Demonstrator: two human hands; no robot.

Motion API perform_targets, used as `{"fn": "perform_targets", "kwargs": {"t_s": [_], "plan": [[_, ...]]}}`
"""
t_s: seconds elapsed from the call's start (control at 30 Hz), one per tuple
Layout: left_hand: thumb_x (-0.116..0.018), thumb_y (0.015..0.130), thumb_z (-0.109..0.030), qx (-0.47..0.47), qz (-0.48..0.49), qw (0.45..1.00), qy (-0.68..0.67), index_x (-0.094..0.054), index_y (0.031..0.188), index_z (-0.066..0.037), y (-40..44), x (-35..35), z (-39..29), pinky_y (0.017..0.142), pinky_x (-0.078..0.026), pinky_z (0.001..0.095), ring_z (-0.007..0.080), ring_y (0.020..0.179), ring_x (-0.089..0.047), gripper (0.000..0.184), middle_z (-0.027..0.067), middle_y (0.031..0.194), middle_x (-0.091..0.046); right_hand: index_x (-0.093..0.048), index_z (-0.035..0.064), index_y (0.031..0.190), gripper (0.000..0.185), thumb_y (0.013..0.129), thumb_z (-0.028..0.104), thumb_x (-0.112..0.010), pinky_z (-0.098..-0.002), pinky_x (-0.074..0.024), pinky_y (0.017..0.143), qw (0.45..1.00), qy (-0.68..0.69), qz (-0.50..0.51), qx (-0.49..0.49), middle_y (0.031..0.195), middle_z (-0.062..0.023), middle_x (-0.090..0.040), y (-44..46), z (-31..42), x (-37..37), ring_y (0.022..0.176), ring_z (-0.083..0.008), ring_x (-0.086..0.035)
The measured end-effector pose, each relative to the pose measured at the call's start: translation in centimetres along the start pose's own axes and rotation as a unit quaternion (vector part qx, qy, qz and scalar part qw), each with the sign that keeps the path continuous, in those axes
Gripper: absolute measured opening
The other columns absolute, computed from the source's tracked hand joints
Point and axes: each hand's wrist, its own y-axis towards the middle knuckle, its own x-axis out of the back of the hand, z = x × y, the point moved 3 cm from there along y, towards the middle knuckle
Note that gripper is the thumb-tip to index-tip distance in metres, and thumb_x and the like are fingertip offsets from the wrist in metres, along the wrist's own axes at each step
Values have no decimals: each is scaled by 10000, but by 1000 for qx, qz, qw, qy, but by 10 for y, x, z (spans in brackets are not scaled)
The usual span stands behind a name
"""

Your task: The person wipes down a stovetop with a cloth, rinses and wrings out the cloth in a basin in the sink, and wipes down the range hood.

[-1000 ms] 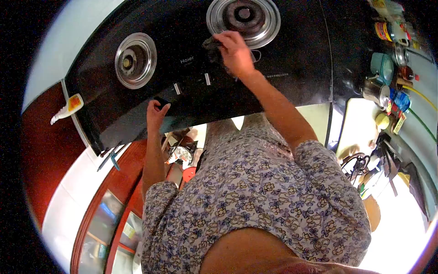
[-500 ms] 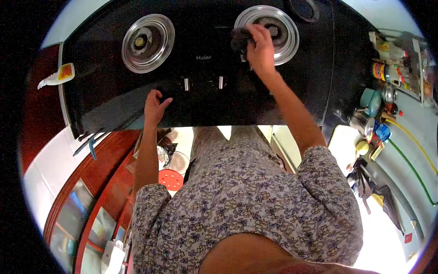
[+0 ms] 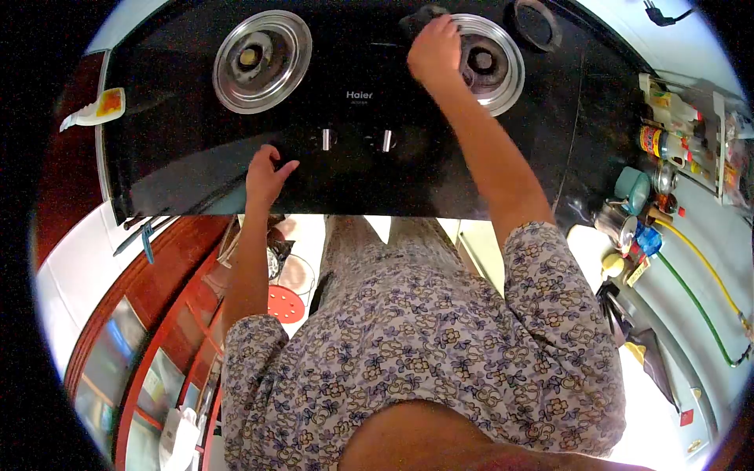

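Observation:
My right hand [image 3: 436, 51] is closed on a dark, crumpled cloth [image 3: 421, 20], at the left edge of the right burner's metal drip pan [image 3: 514, 72]. The fingers hide part of the cloth and of the pan's rim. My left hand [image 3: 267, 174] rests near the front of the black gas hob [image 3: 432, 169], fingers curved and thumb apart, with nothing in it. To its upper right are two silver control knobs, the left knob [image 3: 327, 140] and the right knob [image 3: 387, 140]. The left drip pan [image 3: 225, 78] lies beyond.
A dark ring [image 3: 557, 33] lies behind the right burner. On the left edge rests a white spray bottle [image 3: 98, 108]. Bottles stand on a rack [image 3: 719, 145] at right, near a teal container [image 3: 631, 185] and a metal pot [image 3: 616, 223]. A black plug [image 3: 658, 14] is at top right.
My right hand has moved with the cloth toward the back of the hob, along the right drip pan's left side. My left hand stays in nearly the same spot. The view has shifted slightly.

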Motion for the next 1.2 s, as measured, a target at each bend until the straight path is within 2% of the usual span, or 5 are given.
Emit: {"fn": "perform_targets", "kwargs": {"t_s": [0.23,0.57,0.73,0.97,1.2], "plan": [[-746,644,-312,21,28,999,13,-456,765,-49,5,5,-2,575,-391,367,270,631,-462,409,104,689,-468,-469,-7,1182,504,683,-7,-543,-380,-410,911,971,180,19,157,1278,-138,-407,-115,-15,35,1148,-302,-422],[-734,659,-311,-9,4,1000,27,-434,771,-44,5,8,-4,604,-398,362,272,669,-475,417,104,728,-478,-566,154,1128,510,667,-53,-505,-369,-412,917,859,486,82,140,1200,-84,-518,-101,-54,75,1083,-307,-489],[-729,664,-332,32,27,999,34,-434,760,-45,6,6,-1,593,-399,364,273,657,-481,422,106,723,-489,-483,231,1225,557,699,71,-573,-463,-299,993,913,288,48,285,1333,8,-400,-80,26,33,1242,-274,-332],[-741,647,-363,13,18,999,29,-444,737,-52,8,3,-1,563,-388,352,245,617,-467,439,95,676,-470,-412,240,1288,674,671,39,-596,-459,-276,1018,872,290,143,367,1375,31,-349,-141,-25,41,1286,-260,-274],[-744,649,-379,-30,-11,999,41,-453,751,-49,8,2,2,548,-372,322,203,587,-421,451,68,649,-427,-477,168,1227,573,682,22,-577,-389,-318,1006,898,374,65,223,1293,-35,-446,-151,-87,42,1191,-288,-398]]}}
